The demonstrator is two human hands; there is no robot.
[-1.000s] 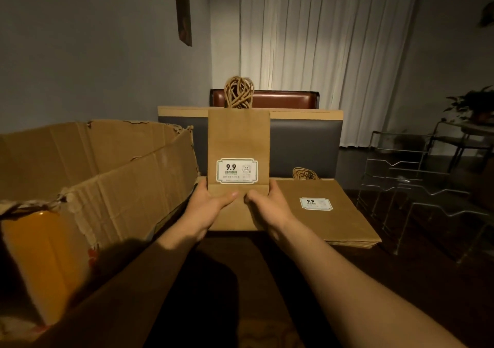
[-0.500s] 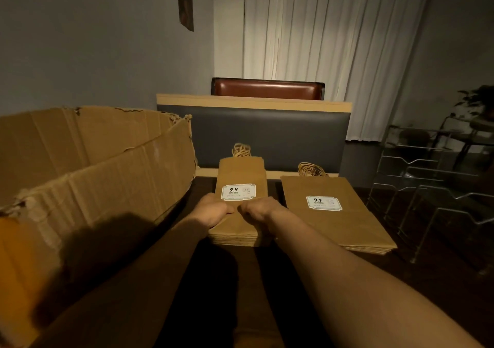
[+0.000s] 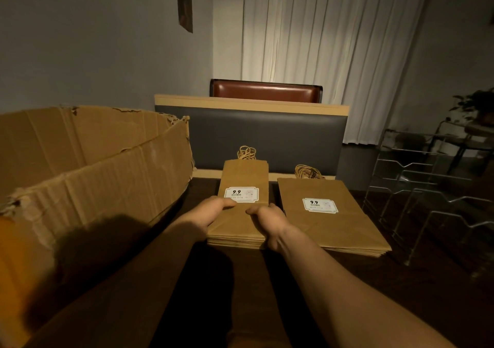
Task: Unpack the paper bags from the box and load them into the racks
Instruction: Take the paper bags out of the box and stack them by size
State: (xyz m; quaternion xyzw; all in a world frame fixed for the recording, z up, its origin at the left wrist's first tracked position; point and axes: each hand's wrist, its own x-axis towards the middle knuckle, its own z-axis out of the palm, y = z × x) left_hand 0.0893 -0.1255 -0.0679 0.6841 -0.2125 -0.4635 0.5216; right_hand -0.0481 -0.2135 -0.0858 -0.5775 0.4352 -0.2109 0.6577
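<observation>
A narrow stack of brown paper bags (image 3: 244, 179) with a white "9.9" label lies flat on the dark table, rope handles pointing away. My left hand (image 3: 207, 214) grips its left edge and my right hand (image 3: 270, 219) grips its right edge, thumbs on top. A wider stack of labelled paper bags (image 3: 328, 214) lies just to the right. The torn cardboard box (image 3: 88, 176) stands open at the left. Wire racks (image 3: 427, 187) stand at the right end of the table.
A grey padded bench back (image 3: 267, 139) with a wooden top edge runs behind the table, with a brown leather chair (image 3: 266, 91) beyond it. White curtains hang at the back. A potted plant (image 3: 478, 104) sits far right.
One second ago I held the narrow stack upright in front of me. It has since been laid flat on the table beside the wider stack, both hands still on it.
</observation>
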